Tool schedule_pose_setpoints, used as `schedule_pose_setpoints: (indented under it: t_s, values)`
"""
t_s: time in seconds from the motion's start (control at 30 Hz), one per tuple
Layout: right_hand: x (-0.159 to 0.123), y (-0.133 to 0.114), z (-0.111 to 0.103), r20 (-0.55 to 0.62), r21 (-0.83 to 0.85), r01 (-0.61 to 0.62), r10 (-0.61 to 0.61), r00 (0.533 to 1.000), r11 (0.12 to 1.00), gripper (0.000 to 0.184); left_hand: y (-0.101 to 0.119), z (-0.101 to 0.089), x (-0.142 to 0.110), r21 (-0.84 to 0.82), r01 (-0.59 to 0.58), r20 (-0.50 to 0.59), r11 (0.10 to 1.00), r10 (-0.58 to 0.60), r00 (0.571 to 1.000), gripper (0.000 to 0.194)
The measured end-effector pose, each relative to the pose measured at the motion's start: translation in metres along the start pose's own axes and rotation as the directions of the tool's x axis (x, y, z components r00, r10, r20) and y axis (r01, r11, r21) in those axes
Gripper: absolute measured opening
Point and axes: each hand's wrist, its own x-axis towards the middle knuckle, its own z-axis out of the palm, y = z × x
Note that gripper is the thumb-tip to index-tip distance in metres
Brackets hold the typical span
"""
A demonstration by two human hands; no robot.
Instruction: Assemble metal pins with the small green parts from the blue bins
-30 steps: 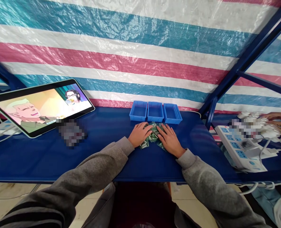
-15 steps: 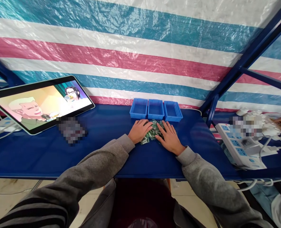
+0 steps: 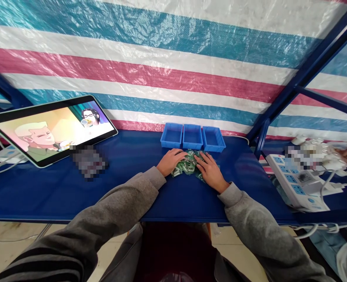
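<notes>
A pile of small green packets with metallic-looking bits [image 3: 188, 166] lies on the blue table; what the bits are is too small to tell. My left hand [image 3: 170, 161] rests on the pile's left side, fingers stretched over it. On the right side, my right hand [image 3: 211, 171] lies with its fingers spread across the packets. Neither hand grips anything that shows. Just beyond the pile stand three blue trays in a row: the left tray [image 3: 171, 144], the middle tray [image 3: 192, 145] and the right tray [image 3: 214, 148].
A tablet [image 3: 51, 131] playing a cartoon leans at the back left, with a blurred-out item [image 3: 89, 161] before it. White power strips [image 3: 293, 182] with plugs and cables lie at the right. A blue metal frame [image 3: 292, 92] and a striped tarp [image 3: 173, 74] close off the back.
My fingers have shifted slightly over the pile, and the packets between my hands are rearranged, with more of them showing. The trays stay put.
</notes>
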Motion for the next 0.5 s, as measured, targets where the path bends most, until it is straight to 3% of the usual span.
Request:
schedule_pose_setpoints:
  t_s: [0.4,0.5]
  values:
    - [-0.005,-0.01,-0.008,-0.015,-0.029,-0.067,0.067,0.998,0.997,0.051,0.006,0.0,0.001,0.035,0.032,-0.037,0.999,-0.031,0.999,0.047]
    - [-0.009,-0.017,-0.011,-0.022,-0.067,-0.022,0.021,1.0,0.998,0.058,0.007,-0.001,0.001,0.02,0.031,-0.07,0.999,-0.029,0.997,0.048]
